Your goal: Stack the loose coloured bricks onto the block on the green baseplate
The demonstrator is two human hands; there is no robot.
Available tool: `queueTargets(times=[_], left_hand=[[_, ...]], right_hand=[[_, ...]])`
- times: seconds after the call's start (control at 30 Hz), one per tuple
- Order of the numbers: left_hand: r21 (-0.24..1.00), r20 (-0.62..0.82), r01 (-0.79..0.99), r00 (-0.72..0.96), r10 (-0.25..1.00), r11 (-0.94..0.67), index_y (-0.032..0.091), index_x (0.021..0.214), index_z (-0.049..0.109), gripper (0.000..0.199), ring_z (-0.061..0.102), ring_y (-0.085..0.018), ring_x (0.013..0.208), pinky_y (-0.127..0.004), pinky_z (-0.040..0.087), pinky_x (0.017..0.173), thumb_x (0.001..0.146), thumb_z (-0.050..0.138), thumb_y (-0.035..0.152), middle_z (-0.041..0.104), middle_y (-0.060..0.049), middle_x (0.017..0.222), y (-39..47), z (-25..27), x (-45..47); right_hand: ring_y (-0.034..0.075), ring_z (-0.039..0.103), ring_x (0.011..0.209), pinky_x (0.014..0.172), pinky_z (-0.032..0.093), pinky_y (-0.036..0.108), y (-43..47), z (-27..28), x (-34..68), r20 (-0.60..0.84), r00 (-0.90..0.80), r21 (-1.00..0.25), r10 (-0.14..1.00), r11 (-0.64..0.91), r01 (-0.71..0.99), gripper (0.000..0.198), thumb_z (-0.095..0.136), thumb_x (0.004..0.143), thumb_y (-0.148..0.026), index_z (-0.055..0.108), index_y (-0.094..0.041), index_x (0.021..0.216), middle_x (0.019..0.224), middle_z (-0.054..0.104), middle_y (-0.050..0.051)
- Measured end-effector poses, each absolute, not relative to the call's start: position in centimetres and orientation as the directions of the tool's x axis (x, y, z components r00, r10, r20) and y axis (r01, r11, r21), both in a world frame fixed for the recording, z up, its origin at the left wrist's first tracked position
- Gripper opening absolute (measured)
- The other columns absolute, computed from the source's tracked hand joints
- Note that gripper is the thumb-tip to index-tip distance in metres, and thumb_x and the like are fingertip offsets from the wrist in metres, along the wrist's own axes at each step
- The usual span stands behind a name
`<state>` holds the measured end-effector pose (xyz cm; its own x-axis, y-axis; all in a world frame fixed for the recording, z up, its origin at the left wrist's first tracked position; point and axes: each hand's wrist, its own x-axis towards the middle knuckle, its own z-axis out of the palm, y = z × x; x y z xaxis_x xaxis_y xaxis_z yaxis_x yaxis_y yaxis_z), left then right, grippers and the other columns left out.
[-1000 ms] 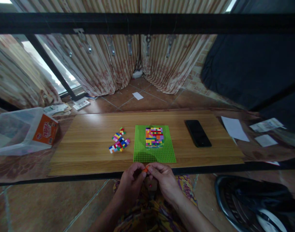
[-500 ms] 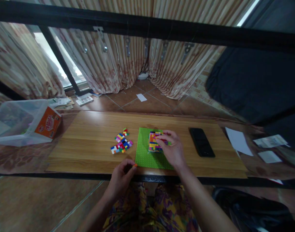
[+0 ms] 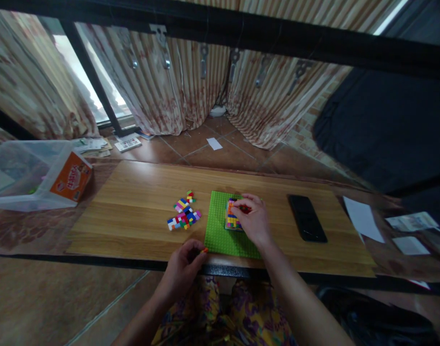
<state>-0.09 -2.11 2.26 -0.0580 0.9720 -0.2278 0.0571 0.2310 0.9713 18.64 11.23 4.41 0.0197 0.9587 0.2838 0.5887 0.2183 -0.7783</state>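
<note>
My left hand (image 3: 186, 264) is closed in a pinch on a small orange brick (image 3: 205, 250), just off the near left corner of the green baseplate (image 3: 216, 240). On that plate stands a block of many-coloured toy bricks (image 3: 233, 222). My right hand (image 3: 254, 218) covers the right part of the block. Thumb and forefinger meet over its top, touching it or very close. Whatever is between those fingertips, if anything, is too small to make out. Left of the plate lies a loose group of coloured bricks (image 3: 184, 216).
A black phone (image 3: 306, 217) lies on the wooden board (image 3: 133, 192) to the right. A clear plastic bin (image 3: 32, 178) with an orange label stands at the far left. White papers (image 3: 364, 218) lie at the right. A dark metal bar (image 3: 220, 29) crosses above.
The whole view has shifted slightly. My right hand stays over the brick block, its fingertips now at the block's top. My left hand still holds the orange brick by the plate's corner.
</note>
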Motion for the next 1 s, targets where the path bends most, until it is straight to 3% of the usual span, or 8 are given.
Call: queueTargets(times=[0.27,0.47,0.73,0.8,1.0], left_hand=[[0.964,-0.266,0.004,-0.059,0.962,0.266,0.018,0.081,0.062,0.014,0.044,-0.01,0.056,-0.019,0.035,0.052,0.078,0.065,0.031,0.051,0.004,0.064,-2.2,2.1,0.0],[0.955,-0.284,-0.105,-0.077,0.956,0.276,0.017,0.081,0.063,0.017,0.045,-0.01,0.056,-0.019,0.037,0.052,0.075,0.068,0.032,0.053,0.004,0.063,-1.9,2.2,0.2],[0.952,-0.247,-0.208,-0.098,0.964,0.223,0.016,0.084,0.068,0.016,0.051,-0.01,0.061,-0.02,0.043,0.058,0.072,0.071,0.026,0.061,0.001,0.07,-1.7,4.2,0.6],[0.945,-0.252,-0.242,-0.12,0.96,0.218,0.016,0.086,0.068,0.018,0.055,-0.011,0.064,-0.021,0.045,0.061,0.07,0.072,0.024,0.064,0.0,0.075,-1.8,4.6,0.9],[0.958,-0.215,-0.22,-0.134,0.967,0.183,0.015,0.09,0.066,0.023,0.059,-0.012,0.072,-0.022,0.048,0.067,0.068,0.073,0.021,0.065,-0.001,0.08,-2.0,6.1,1.9]], right_hand=[[0.019,0.058,0.083,0.078,0.044,0.034,12.1,4.3,18.8,0.166,-0.006,-0.851,0.986,0.147,0.505,0.005,0.068,0.067,-0.024,0.068,-0.022,0.072,0.087,0.064,0.003],[0.018,0.057,0.075,0.072,0.044,0.032,12.1,4.5,18.5,0.157,-0.02,-0.847,0.987,0.145,0.512,0.003,0.066,0.067,-0.024,0.066,-0.021,0.068,0.078,0.063,0.001],[0.024,0.055,0.104,0.095,0.039,0.041,7.6,7.3,19.1,0.381,0.043,-0.763,0.924,0.288,0.578,0.015,0.064,0.079,-0.032,0.07,-0.023,0.089,0.106,0.065,0.007],[0.022,0.059,0.097,0.089,0.043,0.038,5.4,7.5,18.9,0.319,0.012,-0.823,0.948,0.271,0.499,0.016,0.059,0.083,-0.034,0.069,-0.023,0.089,0.098,0.067,0.006],[0.019,0.063,0.085,0.076,0.047,0.031,1.1,6.7,17.4,-0.032,-0.131,-0.985,0.991,-0.009,0.171,0.023,0.06,0.084,-0.04,0.069,-0.022,0.093,0.092,0.071,0.004]])
